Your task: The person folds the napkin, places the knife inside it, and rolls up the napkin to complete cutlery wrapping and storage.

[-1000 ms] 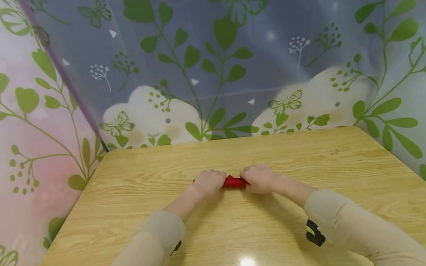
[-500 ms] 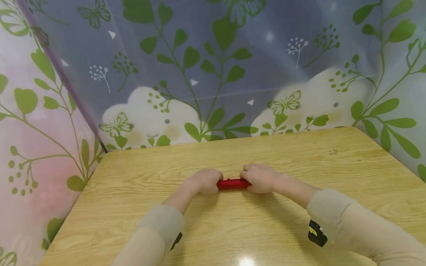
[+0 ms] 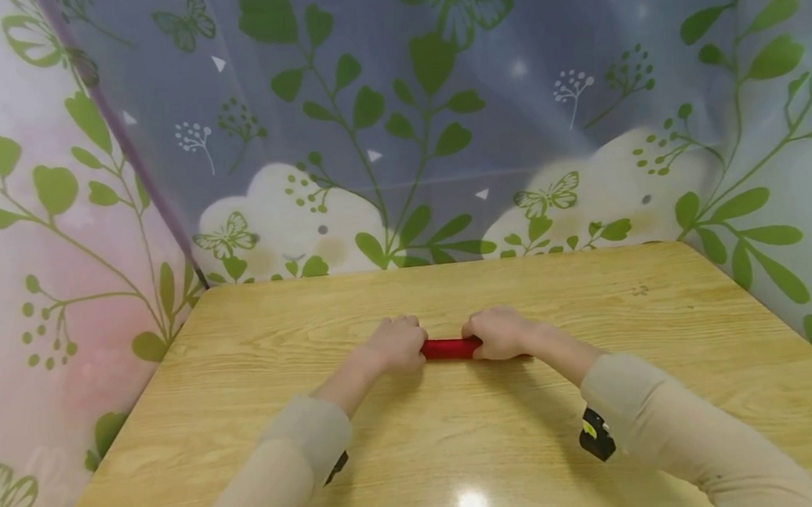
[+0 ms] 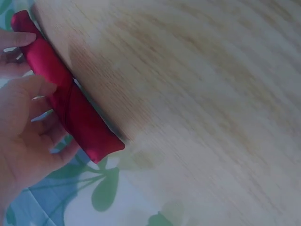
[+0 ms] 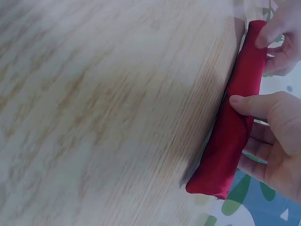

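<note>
A roll of shiny red cloth (image 3: pixel 450 349) lies crosswise on the wooden table between the two hands. The left hand (image 3: pixel 400 344) grips its left part, and the right hand (image 3: pixel 502 333) grips its right part. In the left wrist view the left thumb presses on the near side of the red cloth (image 4: pixel 87 125), while the other fingers reach behind it. The right wrist view has the right thumb on the red cloth (image 5: pixel 225 143) in the same way, near a diagonal fold edge. Both palms hide parts of the roll in the head view.
The wooden table (image 3: pixel 419 441) extends toward the person on all sides of the roll. A printed curtain (image 3: pixel 341 132) with leaves and butterflies stands behind it and along both sides. Beige sleeves (image 3: pixel 672 415) cover the forearms, with a black device (image 3: pixel 595 434) under the right one.
A small peak of cloth that stuck up between the hands has flattened, leaving the roll smooth. The left hand has shifted its hold slightly along it; the right hand has moved a little up.
</note>
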Demonstrator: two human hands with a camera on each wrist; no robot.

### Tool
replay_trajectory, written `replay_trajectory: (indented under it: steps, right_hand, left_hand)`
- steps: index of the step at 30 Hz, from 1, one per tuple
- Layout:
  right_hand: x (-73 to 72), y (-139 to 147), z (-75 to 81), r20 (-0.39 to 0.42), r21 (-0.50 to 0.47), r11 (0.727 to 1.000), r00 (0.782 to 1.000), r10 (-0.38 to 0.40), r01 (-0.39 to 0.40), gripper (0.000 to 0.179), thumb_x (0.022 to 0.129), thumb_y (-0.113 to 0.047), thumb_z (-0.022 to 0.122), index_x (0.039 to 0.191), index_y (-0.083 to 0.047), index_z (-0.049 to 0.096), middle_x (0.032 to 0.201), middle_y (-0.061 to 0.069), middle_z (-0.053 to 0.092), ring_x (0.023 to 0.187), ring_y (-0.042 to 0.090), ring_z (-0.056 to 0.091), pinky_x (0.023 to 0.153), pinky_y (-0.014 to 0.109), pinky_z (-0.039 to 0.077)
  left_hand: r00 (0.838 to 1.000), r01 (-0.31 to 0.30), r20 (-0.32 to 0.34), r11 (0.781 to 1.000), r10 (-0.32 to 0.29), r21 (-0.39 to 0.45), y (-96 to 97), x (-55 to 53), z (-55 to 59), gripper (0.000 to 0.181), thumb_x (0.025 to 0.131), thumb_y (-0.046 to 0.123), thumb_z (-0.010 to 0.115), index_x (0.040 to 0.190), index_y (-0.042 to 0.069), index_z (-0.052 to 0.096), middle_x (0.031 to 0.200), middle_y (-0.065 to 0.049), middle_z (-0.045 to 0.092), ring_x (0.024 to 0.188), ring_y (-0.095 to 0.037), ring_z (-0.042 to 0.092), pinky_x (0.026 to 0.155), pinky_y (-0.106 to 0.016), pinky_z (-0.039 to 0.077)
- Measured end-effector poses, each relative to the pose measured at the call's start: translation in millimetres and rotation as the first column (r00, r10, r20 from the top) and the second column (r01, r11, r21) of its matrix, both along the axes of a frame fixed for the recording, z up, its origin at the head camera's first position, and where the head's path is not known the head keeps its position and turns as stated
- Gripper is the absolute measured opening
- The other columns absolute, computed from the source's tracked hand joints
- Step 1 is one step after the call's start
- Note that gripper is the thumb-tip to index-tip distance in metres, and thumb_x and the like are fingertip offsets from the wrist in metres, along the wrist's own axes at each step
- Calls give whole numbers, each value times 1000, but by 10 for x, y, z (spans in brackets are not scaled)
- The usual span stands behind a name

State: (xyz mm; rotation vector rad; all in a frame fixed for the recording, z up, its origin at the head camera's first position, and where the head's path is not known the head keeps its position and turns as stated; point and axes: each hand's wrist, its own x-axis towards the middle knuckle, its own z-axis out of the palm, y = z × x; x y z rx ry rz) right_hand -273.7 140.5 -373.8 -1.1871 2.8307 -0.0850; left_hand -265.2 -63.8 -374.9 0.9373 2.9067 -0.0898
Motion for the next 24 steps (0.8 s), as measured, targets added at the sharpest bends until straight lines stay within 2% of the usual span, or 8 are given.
replay_trajectory:
  steps: [6, 7, 13, 14, 19, 24]
  right_hand:
    - [28, 21, -1, -1, -22, 1000, 1000, 4, -4, 13, 76, -11, 71, 87, -9, 65, 77, -2, 57, 71, 14, 53, 64, 35, 45]
    - [-12, 44, -58, -22, -34, 999, 1000, 20, -20, 14, 76, -13, 71, 88, -10, 64, 77, -2, 56, 70, 14, 52, 63, 34, 44]
    - [-6, 26, -68, -43, -43, 999, 999, 1, -3, 17, 77, -15, 73, 89, -10, 61, 79, 1, 55, 69, 15, 52, 61, 34, 44]
    - [36, 1, -13, -29, -32, 999, 999, -17, 16, 17, 77, -13, 73, 89, -9, 61, 79, 1, 56, 70, 16, 53, 63, 35, 45]
    - [-12, 16, -11, 9, -28, 999, 1000, 19, -19, 15, 79, -15, 72, 90, -9, 65, 84, -1, 63, 77, 15, 58, 70, 35, 46]
    - [-34, 34, 60, 110, -33, 999, 993, 42, -38, 14, 83, -16, 68, 95, -8, 67, 87, -3, 64, 81, 15, 60, 76, 34, 46]
  left_hand:
    - [999, 42, -26, 996, -40, 82, -47, 17, -17, 6, 77, 10, 67, 81, 10, 63, 77, -2, 53, 79, -20, 55, 65, -35, 46]
    - [999, 46, -25, 995, -44, 94, -56, 18, -16, 5, 77, 9, 67, 81, 9, 63, 77, -2, 53, 78, -20, 55, 65, -35, 46]
    - [999, 42, -6, 994, -41, 98, -89, 8, 2, 6, 80, 9, 68, 85, 8, 65, 80, -1, 56, 80, -18, 55, 69, -33, 46]
    - [999, 41, -1, 994, -41, 97, -91, 6, 5, 6, 80, 9, 68, 85, 8, 65, 80, -1, 56, 79, -17, 55, 69, -33, 46]
    - [999, 20, 29, 996, -22, 92, -92, 2, 17, 8, 79, 12, 67, 86, 9, 65, 79, 1, 54, 76, -15, 53, 66, -32, 45]
    - [999, 8, 33, 994, -12, 112, -101, -1, 17, 11, 80, 13, 68, 90, 8, 63, 79, 1, 57, 74, -15, 53, 66, -32, 45]
